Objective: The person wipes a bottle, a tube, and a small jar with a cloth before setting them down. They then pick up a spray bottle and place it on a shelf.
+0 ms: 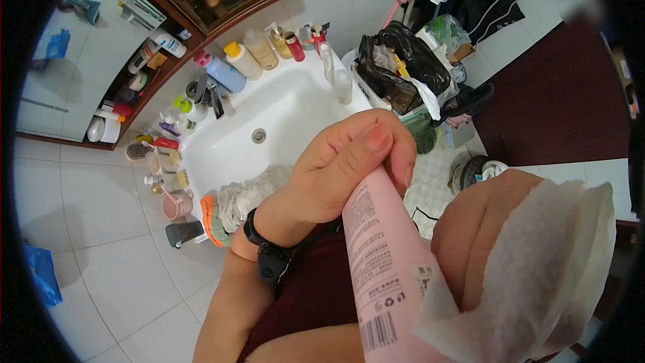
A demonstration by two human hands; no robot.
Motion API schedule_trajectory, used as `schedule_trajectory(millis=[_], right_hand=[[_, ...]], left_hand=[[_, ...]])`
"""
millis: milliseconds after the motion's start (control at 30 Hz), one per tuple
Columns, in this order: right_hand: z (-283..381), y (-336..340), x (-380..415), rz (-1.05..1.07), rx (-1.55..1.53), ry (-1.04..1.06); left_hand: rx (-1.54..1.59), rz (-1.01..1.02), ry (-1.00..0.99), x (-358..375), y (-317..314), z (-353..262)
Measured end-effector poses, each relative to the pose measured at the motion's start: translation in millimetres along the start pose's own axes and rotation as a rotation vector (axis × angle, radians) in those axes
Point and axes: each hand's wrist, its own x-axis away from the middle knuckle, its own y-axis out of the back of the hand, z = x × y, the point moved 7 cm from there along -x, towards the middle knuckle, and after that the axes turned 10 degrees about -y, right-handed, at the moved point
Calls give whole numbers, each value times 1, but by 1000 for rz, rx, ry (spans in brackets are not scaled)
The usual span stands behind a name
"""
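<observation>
A pink toiletry bottle [384,262] with dark print, a barcode and recycling marks slants up through the lower middle of the head view. My left hand [356,161], with a black band on its wrist, is closed round the bottle's far end and hides it. On the other side, my right hand [480,228] is curled with a thin white wipe [551,269] draped over it. A fold of the wipe touches the bottle's side near the barcode. The right fingertips are hidden behind the bottle and the wipe.
Beyond my hands is a white sink [289,107], with several bottles [243,60] along its back rim. A grey cloth [252,195] hangs over the near edge. Right of it stands a bin with a black bag [430,60]. A mirrored cabinet [87,47] juts out at upper left.
</observation>
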Motion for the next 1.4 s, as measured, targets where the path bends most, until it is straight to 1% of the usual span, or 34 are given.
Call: schedule_trajectory(millis=[167, 333, 433, 467, 500, 600, 733, 833, 900, 933, 1033, 1133, 1233, 1267, 1333, 1367, 1400], right_hand=[[-12, 3, -7, -66, -91, -42], [-37, 14, -24, -224, -298, -149], [-56, 22, -34, -319, -455, -198], [-64, 30, -39, -355, -509, -215], [-68, 36, -43, -361, -527, -212], [-85, 56, -56, -354, -602, -195], [-99, 71, -58, -348, -602, -173], [-106, 74, -59, -327, -636, -192], [-110, 77, -59, -303, -674, -214], [-110, 77, -60, -260, -647, -202], [-113, 79, -61, -271, -639, -233], [-113, 82, -62, -298, -556, -251], [-116, 99, -59, -415, -264, -275], [-109, 100, -59, -461, -66, -217], [-95, 109, -56, -473, 229, -28], [-88, 109, -55, -475, 376, 69], [-82, 101, -54, -492, 347, 89]], left_hand=[[3, 5, 1, 0, 1, -1], [-18, -42, 23, -1, 15, 3], [-69, -205, 54, 2, 48, 20], [17, -236, 67, 2, 53, 24], [104, -266, 82, 3, 58, 27], [102, -150, 63, 3, 75, 36], [-190, -122, -16, 4, 98, 46], [9, -158, -18, 4, 104, 47], [7, -202, -29, 2, 104, 45], [6, -226, -34, 2, 105, 44], [59, -264, 9, 3, 106, 46], [87, -281, 27, 1, 103, 47], [152, -255, 23, 0, 108, 49], [176, -237, 8, 0, 109, 49], [222, -202, -20, -1, 110, 47], [187, -227, -33, -1, 111, 45], [153, -251, -46, -2, 112, 44]])
